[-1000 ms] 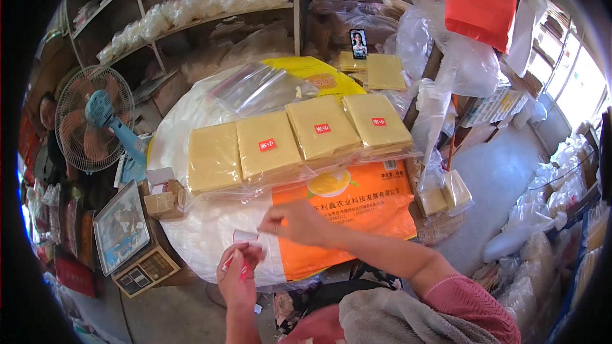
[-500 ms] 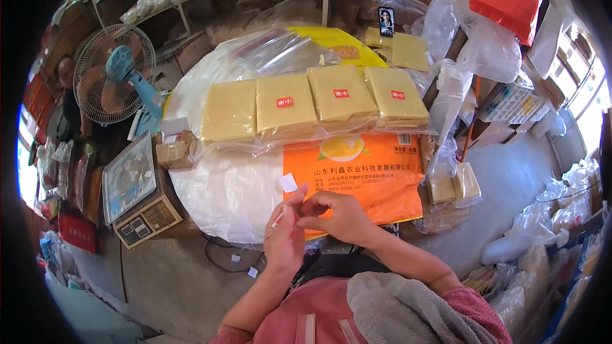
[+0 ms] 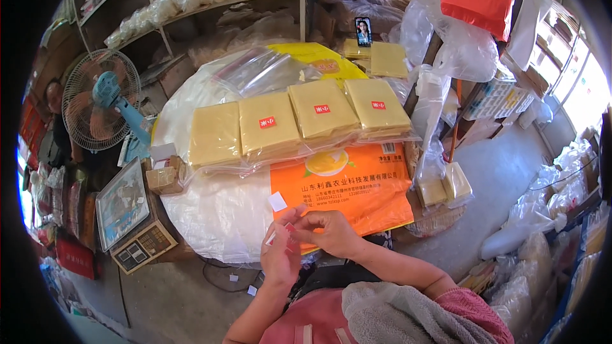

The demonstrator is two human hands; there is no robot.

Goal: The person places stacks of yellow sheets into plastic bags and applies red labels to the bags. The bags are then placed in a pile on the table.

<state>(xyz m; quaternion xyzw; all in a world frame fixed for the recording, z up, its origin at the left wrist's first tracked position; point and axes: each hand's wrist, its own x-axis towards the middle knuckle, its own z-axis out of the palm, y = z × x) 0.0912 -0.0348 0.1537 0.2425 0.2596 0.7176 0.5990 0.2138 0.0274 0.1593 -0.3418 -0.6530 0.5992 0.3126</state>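
At the near edge of the round bench (image 3: 210, 216), draped in white plastic sheeting: the left hand (image 3: 280, 258) and right hand (image 3: 328, 232), raised together just above the bench rim, fingertips meeting. Pinched between them, a small red-and-white sticker strip (image 3: 280, 236), held narrowly by thumb and fingers of both hands; how much of the strip sits inside the grip, hard to tell. Just beyond the left hand, lying flat and apart from it, a small white square of backing paper (image 3: 277, 202), at the border of the sheeting and an orange printed plastic sack (image 3: 357, 185) spread flat under the right hand. Farther back on the bench, a row of four pale yellow flat packets in clear bags (image 3: 299, 124), side by side and slightly overlapping, three bearing a small red label, the leftmost bare. Behind the row, a loose clear plastic bag (image 3: 261, 70) and a yellow sack (image 3: 319, 57). Left of the bench, a small open cardboard box (image 3: 164, 175), a digital weighing scale with a steel platter (image 3: 124, 207), and a blue-bladed standing fan (image 3: 102, 108). On the floor below the bench, several scraps of white paper (image 3: 252, 290). At the lower edge, a grey towel (image 3: 408, 318) over a pink sleeve.
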